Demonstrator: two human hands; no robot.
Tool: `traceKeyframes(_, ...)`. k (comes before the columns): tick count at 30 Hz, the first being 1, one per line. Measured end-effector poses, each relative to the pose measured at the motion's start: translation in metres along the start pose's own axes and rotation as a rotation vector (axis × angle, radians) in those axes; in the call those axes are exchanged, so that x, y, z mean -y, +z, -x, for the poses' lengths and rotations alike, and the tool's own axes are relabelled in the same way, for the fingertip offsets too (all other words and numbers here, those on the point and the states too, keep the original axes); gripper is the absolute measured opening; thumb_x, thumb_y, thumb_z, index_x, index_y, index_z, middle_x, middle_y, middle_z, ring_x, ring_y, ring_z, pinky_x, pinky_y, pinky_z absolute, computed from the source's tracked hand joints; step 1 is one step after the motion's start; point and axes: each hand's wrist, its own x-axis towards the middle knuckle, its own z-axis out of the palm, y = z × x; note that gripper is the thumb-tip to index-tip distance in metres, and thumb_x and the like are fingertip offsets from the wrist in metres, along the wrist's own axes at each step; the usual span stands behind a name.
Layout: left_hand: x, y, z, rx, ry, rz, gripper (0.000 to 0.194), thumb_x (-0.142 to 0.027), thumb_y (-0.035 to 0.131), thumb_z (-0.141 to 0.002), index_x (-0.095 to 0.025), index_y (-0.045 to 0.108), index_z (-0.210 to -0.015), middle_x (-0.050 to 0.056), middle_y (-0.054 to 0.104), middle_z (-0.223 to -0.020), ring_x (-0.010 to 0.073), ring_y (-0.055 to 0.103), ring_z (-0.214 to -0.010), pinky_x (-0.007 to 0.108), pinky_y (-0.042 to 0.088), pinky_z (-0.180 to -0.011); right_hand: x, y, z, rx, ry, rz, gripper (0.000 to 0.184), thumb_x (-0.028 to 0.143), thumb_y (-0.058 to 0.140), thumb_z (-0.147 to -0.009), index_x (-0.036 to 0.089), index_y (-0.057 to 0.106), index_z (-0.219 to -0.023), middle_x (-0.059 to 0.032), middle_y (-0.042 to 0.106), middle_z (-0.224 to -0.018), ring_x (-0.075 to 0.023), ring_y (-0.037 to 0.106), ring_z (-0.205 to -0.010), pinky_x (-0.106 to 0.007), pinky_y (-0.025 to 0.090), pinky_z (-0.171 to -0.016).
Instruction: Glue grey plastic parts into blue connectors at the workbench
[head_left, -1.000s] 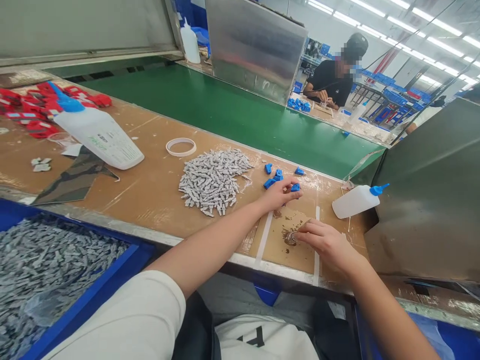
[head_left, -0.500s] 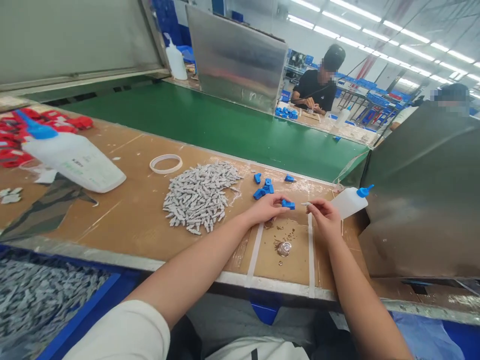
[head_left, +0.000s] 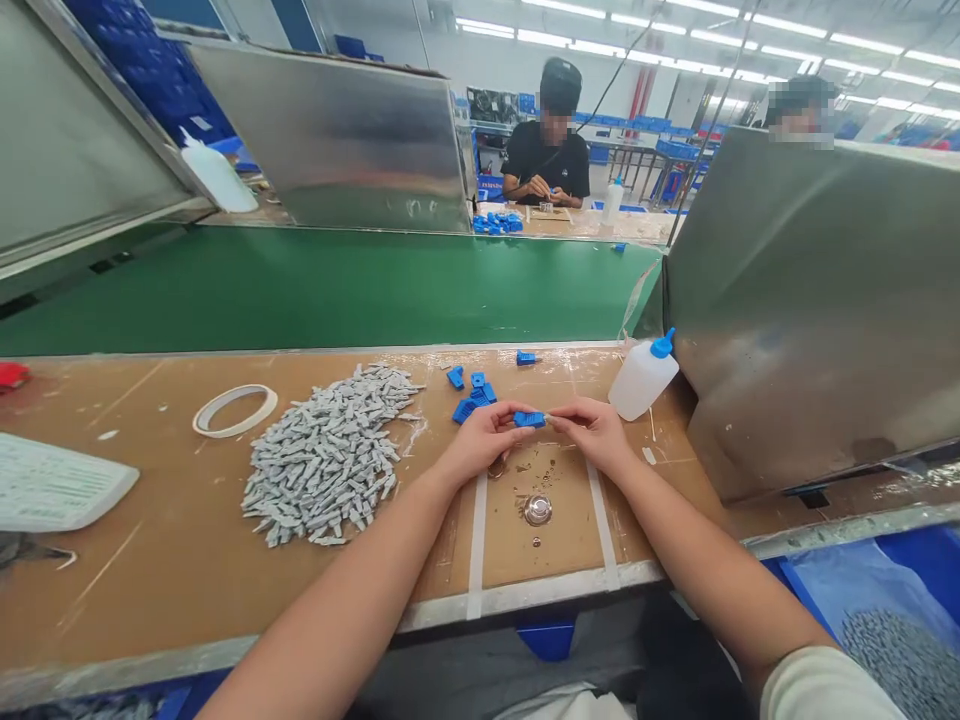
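2 persons show beyond the green flat belt [head_left: 337, 290]: 1 in a black tee [head_left: 546, 165] working across it, 1 at R [head_left: 802, 110], mostly hidden by a grey metal panel [head_left: 817, 320]. Brown bench w/ pale edge [head_left: 172, 550] bears a pile of small grey plastic pcs [head_left: 326, 455], a white tape roll [head_left: 235, 411] & a translucent bottle w/ blue cap [head_left: 643, 380]. L hand [head_left: 514, 422]: fingers closed on 1 blue plastic part. R hand [head_left: 559, 421]: fingertips together at its R end, on a tiny pale bit, mostly hidden. Blue plastic part [head_left: 529, 420]: small, blocky, ridged, held roughly level above the bench, near a shiny round metal pc [head_left: 538, 510].
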Motion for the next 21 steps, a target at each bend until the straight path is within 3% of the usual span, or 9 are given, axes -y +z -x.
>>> traceKeyframes(7, 0.006, 0.009, 0.003, -0.024, 0.015, -0.03, 0.051, -0.05, 0.081, -0.078, -0.015, 0.071, -0.115, 0.002, 0.067, -0.08, 0.0074, 0.046, -0.047, 0.021, 0.037, -0.043, -0.006, 0.008, 0.007, -0.046, 0.019, -0.083, 0.017, 0.039, 0.076, -0.087, 0.023, 0.083, -0.087, -0.0062, 0.077, -0.081, -0.0207, 0.07, -0.075, -0.033, 0.056, -0.069)
traceKeyframes(13, 0.003, 0.015, 0.003, -0.037, 0.009, -0.046, 0.045, -0.046, 0.078, -0.08, -0.014, 0.071, -0.111, -0.001, 0.063, -0.07, 0.0075, 0.044, -0.044, 0.02, 0.034, -0.04, -0.013, 0.008, 0.009, -0.053, 0.012, -0.105, 0.019, 0.041, 0.078, -0.086, 0.022, 0.082, -0.085, -0.0054, 0.075, -0.079, -0.0197, 0.069, -0.073, -0.032, 0.056, -0.069)
traceKeyframes(16, 0.0, 0.014, 0.002, -0.05, 0.001, -0.061, 0.05, -0.046, 0.082, -0.077, -0.014, 0.071, -0.113, 0.004, 0.07, -0.083, 0.0079, 0.048, -0.048, 0.02, 0.039, -0.043, -0.017, 0.009, 0.003, -0.049, 0.106, -0.138, 0.024, 0.044, 0.08, -0.083, 0.021, 0.082, -0.085, -0.0054, 0.076, -0.077, -0.0203, 0.071, -0.072, -0.033, 0.058, -0.07)
traceKeyframes(19, -0.005, 0.005, 0.001, -0.173, 0.04, -0.067, 0.07, -0.044, 0.089, -0.069, -0.017, 0.065, -0.129, 0.011, 0.073, -0.115, 0.0063, 0.051, -0.051, 0.021, 0.044, -0.047, -0.024, 0.009, -0.009, -0.124, 0.289, -0.204, 0.037, 0.052, 0.085, -0.075, 0.018, 0.082, -0.089, -0.007, 0.078, -0.079, -0.0217, 0.073, -0.072, -0.037, 0.063, -0.073)
traceKeyframes(21, -0.01, -0.009, 0.001, -0.354, 0.113, -0.004, 0.064, -0.045, 0.088, -0.071, -0.017, 0.067, -0.124, 0.01, 0.073, -0.114, 0.0054, 0.05, -0.052, 0.02, 0.043, -0.048, -0.028, 0.008, -0.018, -0.186, 0.401, -0.247, 0.049, 0.057, 0.089, -0.067, 0.015, 0.08, -0.091, -0.0085, 0.077, -0.078, -0.0224, 0.073, -0.07, -0.039, 0.066, -0.071)
